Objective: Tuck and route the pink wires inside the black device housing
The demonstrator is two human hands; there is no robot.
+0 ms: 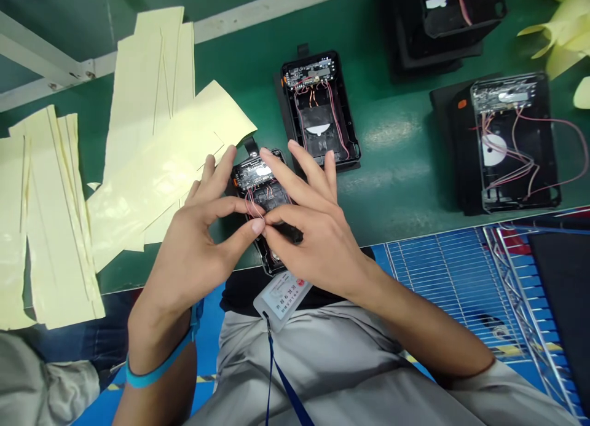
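My left hand (198, 248) and my right hand (313, 235) meet over a black open device housing (271, 254) on the green bench. Their fingertips pinch at the pink wires (254, 206), just below a circuit board (255, 171) at the housing's far end. The fingers hide most of the housing. Beyond them lies a second wired housing (318, 109), and a third (511, 140) sits further right on a black pad. Several pale yellow film sheets (152, 161) lie left of my left hand, not touching it.
The green bench top (396, 186) ends in an edge close to my body. Black housings (447, 20) are stacked at the far right, beside crumpled yellow film (560, 32). A wire rack (456, 284) stands below the bench on the right. A grey sleeve (39, 380) shows at the lower left.
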